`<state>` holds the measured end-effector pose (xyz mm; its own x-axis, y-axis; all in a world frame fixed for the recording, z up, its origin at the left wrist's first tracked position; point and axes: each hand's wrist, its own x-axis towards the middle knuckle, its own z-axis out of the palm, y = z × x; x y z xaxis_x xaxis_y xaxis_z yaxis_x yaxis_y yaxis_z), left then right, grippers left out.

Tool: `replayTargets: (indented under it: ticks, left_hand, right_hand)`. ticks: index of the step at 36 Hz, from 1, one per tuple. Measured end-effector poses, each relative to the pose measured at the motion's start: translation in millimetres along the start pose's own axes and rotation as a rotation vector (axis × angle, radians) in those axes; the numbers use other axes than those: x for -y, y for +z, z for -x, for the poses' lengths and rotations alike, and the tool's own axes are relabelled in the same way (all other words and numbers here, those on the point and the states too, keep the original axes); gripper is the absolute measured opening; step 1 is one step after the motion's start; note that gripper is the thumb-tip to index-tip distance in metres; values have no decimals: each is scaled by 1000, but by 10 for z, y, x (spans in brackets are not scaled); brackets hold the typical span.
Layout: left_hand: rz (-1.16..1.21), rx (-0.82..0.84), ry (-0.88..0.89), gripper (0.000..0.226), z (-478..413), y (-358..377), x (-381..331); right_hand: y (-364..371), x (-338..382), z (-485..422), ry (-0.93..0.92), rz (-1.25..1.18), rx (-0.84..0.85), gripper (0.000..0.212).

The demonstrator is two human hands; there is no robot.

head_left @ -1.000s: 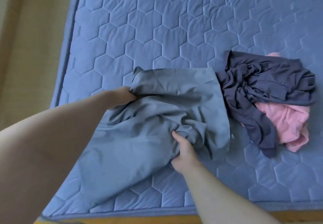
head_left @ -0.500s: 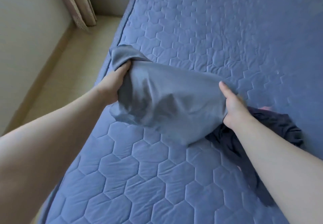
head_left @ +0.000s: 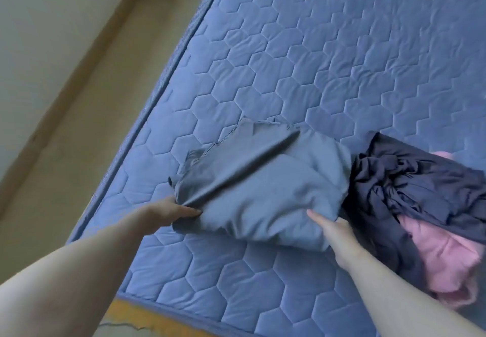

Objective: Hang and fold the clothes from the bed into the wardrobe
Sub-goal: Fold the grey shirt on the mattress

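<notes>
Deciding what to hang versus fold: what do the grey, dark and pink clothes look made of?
The grey cloth: thin, smooth woven fabric, matte with slight sheen, broad soft folds, stitched hem; perhaps cotton or a blend. The dark cloth: thin, limp, likely jersey knit; many fine crumples. The pink cloth: thicker, soft, slightly fuzzy-looking, maybe fleece; blur leaves it open.
</notes>
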<state>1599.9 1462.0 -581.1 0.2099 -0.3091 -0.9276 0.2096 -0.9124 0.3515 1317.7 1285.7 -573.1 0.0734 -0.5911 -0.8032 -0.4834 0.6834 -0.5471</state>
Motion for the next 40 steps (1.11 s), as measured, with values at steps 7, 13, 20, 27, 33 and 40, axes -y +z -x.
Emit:
replayTargets:
  ticks: [7, 13, 20, 27, 33, 40]
  left_hand:
    - [74, 264, -263, 102, -64, -4, 262]
    - [213, 19, -141, 80, -239, 57, -41]
    - [269, -74, 155, 52, -400, 264, -443]
    - [281, 235, 33, 9, -190, 273, -383]
    - [-28, 145, -225, 43, -171, -9, -40]
    - [-191, -45, -84, 47, -232, 148, -184]
  right_hand:
    - [-70, -316, -76, 87, 169, 91, 20]
    - [-75, -92, -318, 20, -65, 18, 34]
    - [30, 286, -562, -77, -220, -91, 49]
    - [85, 418, -487, -79, -258, 112, 32]
    - [-28, 368, -442, 106, -64, 277, 18]
    - [102, 214, -668, -35, 130, 48, 24]
